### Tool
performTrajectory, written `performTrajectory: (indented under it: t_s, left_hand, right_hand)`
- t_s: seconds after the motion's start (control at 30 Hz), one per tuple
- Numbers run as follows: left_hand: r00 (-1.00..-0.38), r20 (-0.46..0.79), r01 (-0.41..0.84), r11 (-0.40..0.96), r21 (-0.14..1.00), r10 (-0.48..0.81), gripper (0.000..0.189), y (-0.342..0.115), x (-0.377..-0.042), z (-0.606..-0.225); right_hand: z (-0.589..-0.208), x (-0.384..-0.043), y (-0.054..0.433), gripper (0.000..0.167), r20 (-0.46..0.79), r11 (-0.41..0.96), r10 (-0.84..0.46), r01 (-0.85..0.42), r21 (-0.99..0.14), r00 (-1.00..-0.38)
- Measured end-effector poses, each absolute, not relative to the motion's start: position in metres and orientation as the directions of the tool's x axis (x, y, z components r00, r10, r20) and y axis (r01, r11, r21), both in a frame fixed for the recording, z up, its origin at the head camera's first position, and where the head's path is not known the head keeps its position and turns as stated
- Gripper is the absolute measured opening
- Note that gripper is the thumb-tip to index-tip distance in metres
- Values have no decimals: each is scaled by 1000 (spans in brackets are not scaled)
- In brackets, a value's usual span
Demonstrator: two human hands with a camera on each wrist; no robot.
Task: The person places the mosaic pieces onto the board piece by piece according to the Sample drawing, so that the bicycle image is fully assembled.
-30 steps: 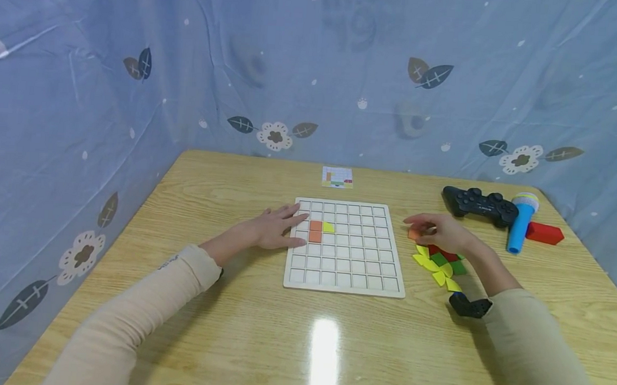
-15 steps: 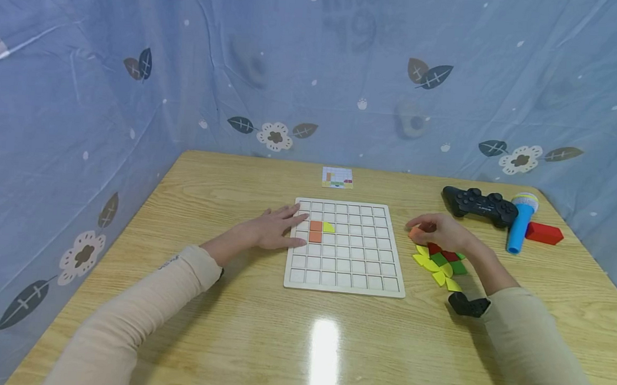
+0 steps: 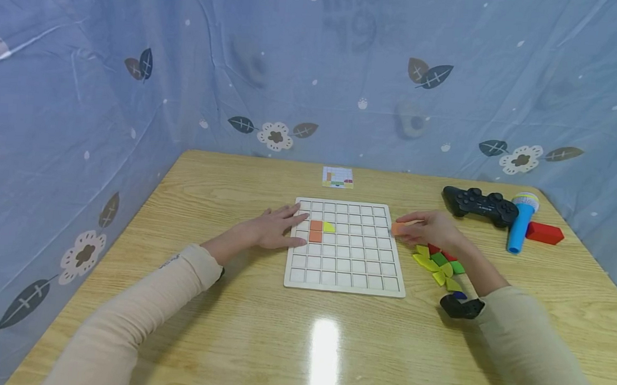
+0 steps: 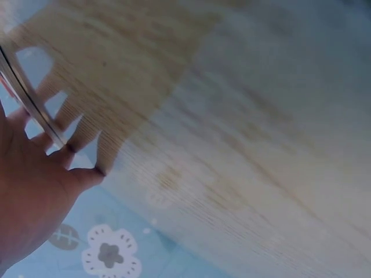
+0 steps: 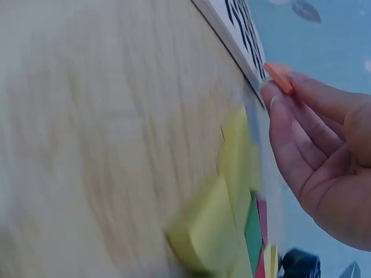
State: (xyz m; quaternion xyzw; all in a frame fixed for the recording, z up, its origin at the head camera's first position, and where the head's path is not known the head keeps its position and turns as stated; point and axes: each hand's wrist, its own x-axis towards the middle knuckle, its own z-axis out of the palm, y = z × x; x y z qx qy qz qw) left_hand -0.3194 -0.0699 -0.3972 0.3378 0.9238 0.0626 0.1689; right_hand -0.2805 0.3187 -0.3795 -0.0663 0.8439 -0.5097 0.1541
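A white grid board [image 3: 344, 280] lies on the table, with two orange square tiles [image 3: 315, 236] and a yellow rounded tile [image 3: 329, 227] in its cells. My left hand [image 3: 274, 228] rests with spread, straight fingers on the board's left edge; the left wrist view shows this hand [image 4: 40, 168] at the board's side. Between thumb and fingers my right hand [image 3: 433, 229] pinches another orange tile [image 3: 397, 228] by the board's right edge. In the right wrist view that orange tile [image 5: 279, 77] is held at the fingertips of the right hand [image 5: 324, 145].
Loose yellow tiles [image 3: 432, 265], with green and red ones, lie below the right hand. A small pattern card [image 3: 337, 178] is behind the board. A black game controller [image 3: 480, 206], a blue toy microphone [image 3: 519, 229] and a red block [image 3: 544, 233] stand at the right.
My right hand has picked the orange tile up from beside the loose tiles and moved it left to the board's right edge. The left hand has stayed in place.
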Motion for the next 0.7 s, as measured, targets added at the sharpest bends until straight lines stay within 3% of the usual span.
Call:
performTrajectory:
  t_s: [0.33,0.7]
  left_hand:
    - [-710,-286,601,766,227,643,78,-70,-319,-395]
    - [-710,-284,601,764,234,645,78,-70,-319,-395]
  right_hand:
    - [-380,-277,281,40,-240,380,-295,117,-918,-925]
    - [-381,-272,248,34,-238,377,-353,96,-921,-905]
